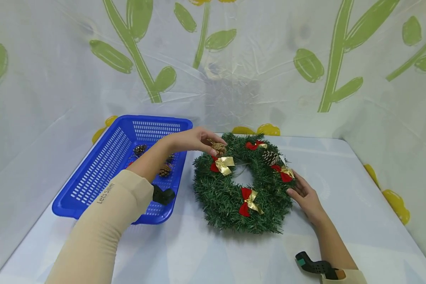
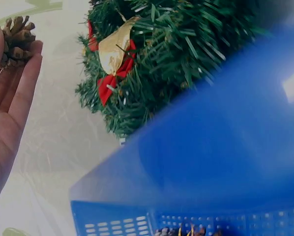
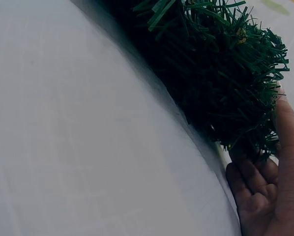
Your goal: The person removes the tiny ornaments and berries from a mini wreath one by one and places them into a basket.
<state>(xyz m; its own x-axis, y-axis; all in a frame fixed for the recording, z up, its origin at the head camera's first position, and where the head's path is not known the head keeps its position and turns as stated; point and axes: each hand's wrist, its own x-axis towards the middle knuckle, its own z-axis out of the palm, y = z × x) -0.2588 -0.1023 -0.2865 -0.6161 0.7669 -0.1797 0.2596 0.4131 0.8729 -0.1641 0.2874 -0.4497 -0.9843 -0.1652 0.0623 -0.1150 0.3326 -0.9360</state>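
My left hand (image 1: 195, 140) pinches a brown pine cone (image 1: 219, 148) between thumb and fingers, over the upper left of a green wreath (image 1: 213, 197). The cone overlaps a red and gold bow (image 1: 223, 165) there. In the left wrist view the same pine cone (image 2: 16, 43) shows at the fingertips. My right hand (image 1: 308, 200) holds the wreath's right edge; the right wrist view shows the thumb along its side and curled fingers (image 3: 255, 184) below. More bows (image 1: 249, 202) and a white-tipped pine cone (image 1: 270, 157) sit on the wreath, which lies on the table.
Left of the wreath stands a blue plastic basket (image 1: 126, 130) with perforated walls. Several loose pine cones (image 1: 165, 170) lie inside it, partly hidden by my left arm. A curtain with a leaf print (image 1: 259, 59) hangs behind the pale table (image 1: 184, 252).
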